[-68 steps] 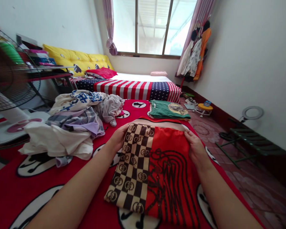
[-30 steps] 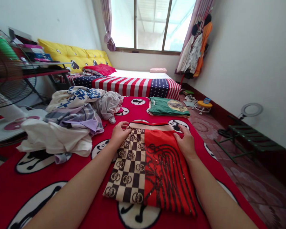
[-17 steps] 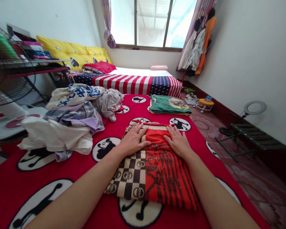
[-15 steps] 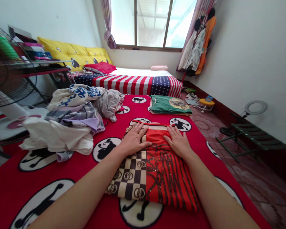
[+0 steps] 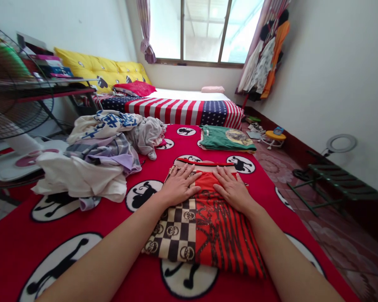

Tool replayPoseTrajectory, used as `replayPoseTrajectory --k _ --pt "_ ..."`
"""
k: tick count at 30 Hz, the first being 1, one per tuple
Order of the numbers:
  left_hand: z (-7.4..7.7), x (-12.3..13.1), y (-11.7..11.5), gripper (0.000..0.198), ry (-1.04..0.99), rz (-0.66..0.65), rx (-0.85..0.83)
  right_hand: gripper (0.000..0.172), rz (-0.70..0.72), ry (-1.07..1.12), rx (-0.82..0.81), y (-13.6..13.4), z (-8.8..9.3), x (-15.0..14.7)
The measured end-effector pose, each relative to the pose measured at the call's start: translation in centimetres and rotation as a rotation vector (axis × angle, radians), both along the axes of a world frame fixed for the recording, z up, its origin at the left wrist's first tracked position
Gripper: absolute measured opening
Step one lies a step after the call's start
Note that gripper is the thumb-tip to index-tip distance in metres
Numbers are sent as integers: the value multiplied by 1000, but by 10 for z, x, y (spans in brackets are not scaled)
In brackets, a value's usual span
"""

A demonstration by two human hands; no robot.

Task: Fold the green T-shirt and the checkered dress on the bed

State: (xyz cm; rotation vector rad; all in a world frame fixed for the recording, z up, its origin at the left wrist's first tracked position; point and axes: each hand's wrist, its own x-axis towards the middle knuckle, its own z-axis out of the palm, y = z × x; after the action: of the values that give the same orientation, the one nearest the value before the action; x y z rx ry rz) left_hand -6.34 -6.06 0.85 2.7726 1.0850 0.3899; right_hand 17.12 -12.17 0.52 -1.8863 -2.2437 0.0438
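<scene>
A folded garment [image 5: 220,230], red with dark streaks on one half and beige-and-black checks on the other, lies flat on the red blanket [image 5: 119,268]. My left hand [image 5: 180,185] rests on its upper left part, fingers spread. On the upper red part lies my right hand [image 5: 231,188], palm down with the fingers apart. Beyond both hands runs the garment's far edge with a red and black trim. Farther back is a folded green shirt [image 5: 223,139]. A heap of crumpled clothes [image 5: 97,155] sits to the left.
A fan [image 5: 22,142] stands at the left beside a cluttered desk [image 5: 63,86]. Behind is a bed with a striped cover [image 5: 176,111]. On the right floor are a green folding stool [image 5: 340,180], a ring light [image 5: 342,143] and a small yellow stool [image 5: 274,135].
My right hand has slid slightly left across the red fabric, closer to my left hand. The whole view has shifted a little. Both hands remain flat on the garment.
</scene>
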Motion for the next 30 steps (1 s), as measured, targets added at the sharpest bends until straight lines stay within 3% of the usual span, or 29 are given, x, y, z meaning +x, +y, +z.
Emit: replayPoseTrajectory --k 3,6,9,11,15,18,21,26,30 --pt "-4 -2 5 57 -56 -26 -31 54 20 141 37 1 -4 5" --pt "-3 -6 8 52 -260 -42 -60 50 -2 445 193 -2 -4 10" --pt "8 -12 7 37 -540 -37 -77 42 -105 712 353 -8 5 14" --pt "22 -19 0 26 -599 -50 -187 33 -140 748 362 -19 21 11" --pt "57 -44 -38 31 -308 -242 -492 23 79 609 99 -70 60 -8" --pt "67 -69 -77 59 -32 -362 -380 29 215 294 -59 -123 69 -25" --pt "58 -86 -107 71 70 -314 -192 56 229 71 57 -159 51 -37" --pt "39 -84 -114 44 106 -278 -14 73 284 -43 292 -157 17 -59" --pt "45 -66 -101 28 43 -292 68 81 270 -66 304 -135 14 -88"
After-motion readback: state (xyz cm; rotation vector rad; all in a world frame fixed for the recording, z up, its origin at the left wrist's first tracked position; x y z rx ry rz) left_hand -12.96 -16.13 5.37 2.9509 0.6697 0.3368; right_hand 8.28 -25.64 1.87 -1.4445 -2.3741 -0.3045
